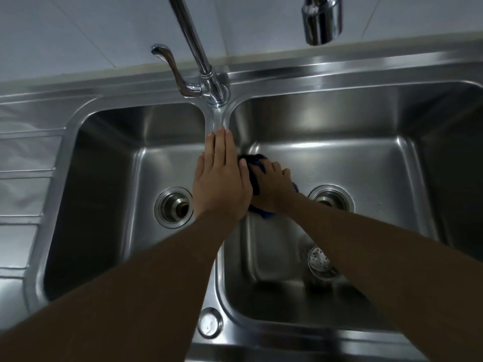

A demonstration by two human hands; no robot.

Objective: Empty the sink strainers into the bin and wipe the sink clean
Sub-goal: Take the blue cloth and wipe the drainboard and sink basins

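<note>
A double stainless-steel sink [366, 90] fills the view. My left hand [220, 176] lies flat, fingers straight, on the divider between the two basins. My right hand [271, 186] presses a dark blue cloth [254, 176] against the left inner wall of the right basin; the cloth is mostly hidden under both hands. A round perforated strainer [320, 261] lies loose on the right basin's floor near my right forearm. The left drain [173, 206] and the right drain [330, 198] both stand open, without strainers in them.
A chrome tap [209, 77] with a lever handle [170, 66] rises behind the divider. A second chrome spout [322, 22] hangs at the top right. A ribbed drainboard [23, 178] lies to the left. A round cap [209, 322] sits on the front rim.
</note>
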